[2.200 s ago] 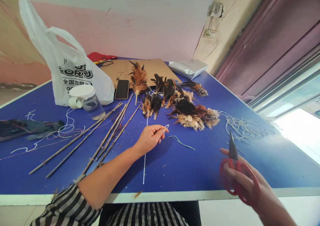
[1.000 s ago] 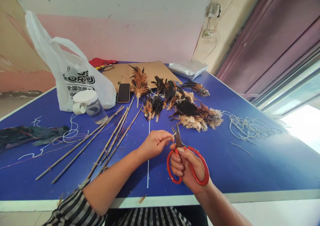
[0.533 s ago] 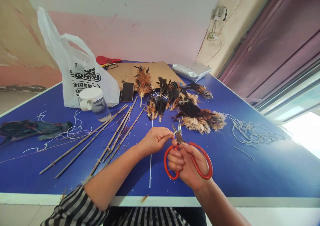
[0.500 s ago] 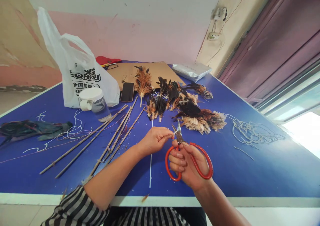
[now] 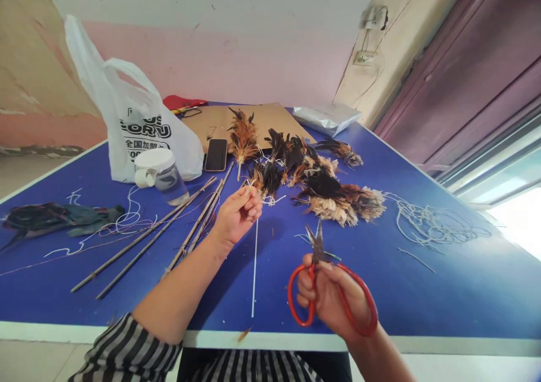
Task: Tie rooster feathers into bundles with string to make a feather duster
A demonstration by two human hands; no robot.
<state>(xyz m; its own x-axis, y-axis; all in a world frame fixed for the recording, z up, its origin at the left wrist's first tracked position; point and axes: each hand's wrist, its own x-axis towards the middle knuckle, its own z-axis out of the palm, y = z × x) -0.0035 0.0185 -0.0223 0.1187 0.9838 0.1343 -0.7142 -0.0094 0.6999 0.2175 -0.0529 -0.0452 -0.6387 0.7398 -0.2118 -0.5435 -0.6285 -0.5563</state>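
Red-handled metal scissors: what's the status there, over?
Right hand holding red-handled metal scissors, blades parted. Left hand pinching thin white string near black-and-brown feather bundles. Green string on blue tabletop, partly hidden behind scissors.

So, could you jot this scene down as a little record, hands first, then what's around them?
Left hand: pinching white string
Right hand: holding scissors, blades parted
Beyond the hands: feathers, phone
Left side: bag, jar, sticks
Right side: tangled cord
Table: blue, pale edge
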